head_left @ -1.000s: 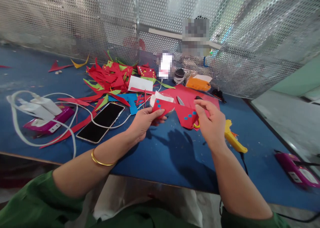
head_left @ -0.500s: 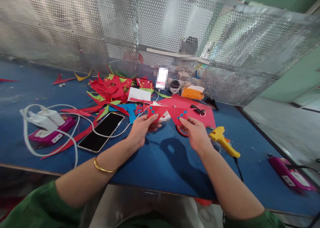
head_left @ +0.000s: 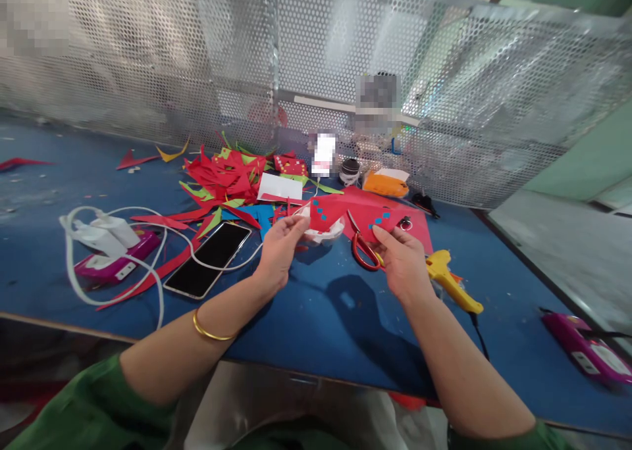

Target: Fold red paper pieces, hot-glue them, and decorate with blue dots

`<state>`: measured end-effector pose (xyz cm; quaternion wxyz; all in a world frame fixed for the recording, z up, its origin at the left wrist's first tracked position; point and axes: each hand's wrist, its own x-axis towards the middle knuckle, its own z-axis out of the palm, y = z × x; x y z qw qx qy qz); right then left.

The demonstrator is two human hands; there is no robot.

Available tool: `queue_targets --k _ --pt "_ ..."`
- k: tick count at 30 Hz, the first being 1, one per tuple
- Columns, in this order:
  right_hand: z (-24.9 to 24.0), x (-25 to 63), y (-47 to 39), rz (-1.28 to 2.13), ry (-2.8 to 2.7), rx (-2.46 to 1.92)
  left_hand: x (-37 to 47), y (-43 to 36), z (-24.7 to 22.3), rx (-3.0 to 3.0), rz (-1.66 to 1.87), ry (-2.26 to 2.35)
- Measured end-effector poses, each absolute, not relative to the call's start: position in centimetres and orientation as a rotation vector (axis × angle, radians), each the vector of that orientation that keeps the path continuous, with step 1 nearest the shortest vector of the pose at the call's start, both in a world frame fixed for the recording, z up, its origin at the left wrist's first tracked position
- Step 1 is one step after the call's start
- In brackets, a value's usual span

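Note:
Above the blue table [head_left: 306,318] I hold up red paper with small blue squares along its lower edges. Pinched in my left hand [head_left: 279,246] is the left part of the red paper [head_left: 323,214]. My right hand [head_left: 402,259] grips the right part, by its lower corner, between thumb and fingers. Against the red sheet behind, I cannot tell whether the two parts still join. Scissors with red handles [head_left: 364,251] lie just left of my right hand. Beneath the left part rests a round white object [head_left: 330,233], partly hidden.
A yellow glue gun [head_left: 451,282] lies right of my right hand. Left are a phone [head_left: 207,262], white cables and a purple power strip [head_left: 118,266]. Red and green paper scraps [head_left: 227,177] are heaped behind. A perforated metal screen [head_left: 340,49] closes off the back.
My hands have moved apart, mostly the right one to the right, and the red paper parts with them. The scissors now show more fully between them. The view has shifted slightly.

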<state>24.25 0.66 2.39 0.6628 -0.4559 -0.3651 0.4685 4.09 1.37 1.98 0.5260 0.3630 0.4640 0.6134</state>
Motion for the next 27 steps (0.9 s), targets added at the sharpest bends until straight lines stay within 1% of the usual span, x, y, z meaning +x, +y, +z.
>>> queue_targets --k 2,4,6,7,8,9,12,14,16,19,21,24,27 --pt "2.7 24.3 0.4 1.044 -0.857 -1.017 3.5 1.5 2.2 0.966 1.767 1.151" --pt "3.1 24.1 0.1 1.048 -0.922 -0.992 2.7 1.4 2.8 1.187 2.058 1.190" --pt "3.2 23.8 -0.2 1.047 -1.012 -0.980 2.1 0.8 3.7 1.559 2.264 1.220" --pt "3.2 23.6 -0.4 1.040 -1.059 -0.983 1.9 0.5 4.2 1.782 2.313 1.221" --pt "3.2 23.4 -0.5 1.030 -1.109 -0.991 1.9 0.1 4.7 2.021 2.287 1.215" --pt "3.1 23.3 -0.6 1.014 -1.159 -1.002 2.0 -0.1 5.1 2.236 2.182 1.218" --pt "2.8 23.0 -0.9 0.966 -1.314 -1.048 3.0 -0.3 5.9 2.618 1.644 1.236" --pt "2.7 23.0 -1.0 0.937 -1.404 -1.078 3.7 0.0 6.4 2.607 1.373 1.227" --pt "2.8 23.2 -1.0 0.874 -1.410 -1.070 4.1 0.5 7.0 2.441 1.246 1.235" --pt "3.3 24.0 -0.7 0.649 -1.264 -1.069 4.0 1.2 8.3 2.161 1.207 1.243" --pt "3.5 24.8 -0.1 0.459 -1.201 -1.173 3.7 1.6 8.8 2.113 1.210 1.254" --pt "3.4 25.8 0.6 0.244 -1.277 -1.294 3.2 2.1 8.4 2.232 1.235 1.296" --pt "3.3 26.2 0.7 0.050 -1.407 -1.252 3.1 1.9 7.2 2.425 1.326 1.306"
